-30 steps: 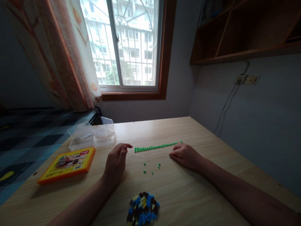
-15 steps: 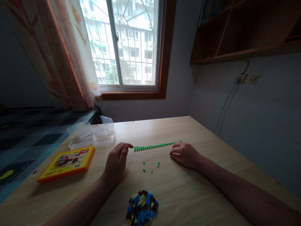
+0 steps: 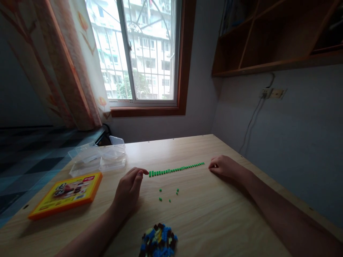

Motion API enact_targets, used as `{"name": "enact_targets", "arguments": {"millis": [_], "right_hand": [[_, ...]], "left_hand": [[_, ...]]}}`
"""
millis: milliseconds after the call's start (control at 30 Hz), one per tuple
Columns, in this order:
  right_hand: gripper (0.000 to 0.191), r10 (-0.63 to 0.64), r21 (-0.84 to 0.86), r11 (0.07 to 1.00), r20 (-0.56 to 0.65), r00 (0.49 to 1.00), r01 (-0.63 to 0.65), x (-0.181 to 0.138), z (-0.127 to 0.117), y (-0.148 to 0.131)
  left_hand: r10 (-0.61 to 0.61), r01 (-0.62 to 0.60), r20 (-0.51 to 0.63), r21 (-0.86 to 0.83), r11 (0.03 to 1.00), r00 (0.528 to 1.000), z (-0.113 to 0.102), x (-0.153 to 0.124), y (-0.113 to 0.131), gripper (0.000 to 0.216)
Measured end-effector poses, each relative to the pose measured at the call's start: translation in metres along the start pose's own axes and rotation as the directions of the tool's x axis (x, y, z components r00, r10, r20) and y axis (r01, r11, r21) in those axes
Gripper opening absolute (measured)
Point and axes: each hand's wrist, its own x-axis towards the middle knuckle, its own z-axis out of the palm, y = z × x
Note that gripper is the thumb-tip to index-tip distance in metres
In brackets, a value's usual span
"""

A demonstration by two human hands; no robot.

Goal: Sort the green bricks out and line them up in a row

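A long row of small green bricks (image 3: 175, 170) runs across the middle of the table, rising slightly to the right. My left hand (image 3: 129, 187) rests at its left end, index finger stretched out with the tip at the first brick and the other fingers curled. Just past the right end is my right hand (image 3: 223, 167), apart from the row, its thumb and fingertips brought together on the table. Whether anything small is between them is hidden. Several loose green bricks (image 3: 160, 199) lie in front of the row.
A pile of blue, brown and yellow bricks (image 3: 158, 241) lies at the near edge of view. On the left are an orange-yellow box (image 3: 66, 192) and clear plastic trays (image 3: 98, 159). Behind the table (image 3: 193, 146) are a wall and window (image 3: 150, 53); a shelf (image 3: 268, 43) hangs at right.
My right hand has moved right, off the row's right end, which now shows. My left hand stays at the left end. The whole view has shifted slightly.
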Motion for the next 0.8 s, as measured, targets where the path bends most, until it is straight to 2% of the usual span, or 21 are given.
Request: {"name": "enact_targets", "arguments": {"millis": [133,333,800], "right_hand": [[0.023,0.092,-0.028,0.995,-0.101,0.991,-0.095,0.006,0.013,0.011],[0.024,0.133,0.03,0.991,-0.237,0.962,-0.13,0.012,0.031,0.017],[0.026,0.117,0.02,0.993,-0.217,0.969,-0.116,0.012,0.033,0.013]], "left_hand": [[-0.009,0.009,0.0,0.005,1.0,1.0,0.0,0.0,0.001,0.037],[-0.004,0.004,-0.002,0.015,1.0,1.0,-0.001,0.001,0.002,0.036],[0.006,-0.006,-0.013,0.017,1.0,1.0,0.0,0.0,-0.002,0.035]]}}
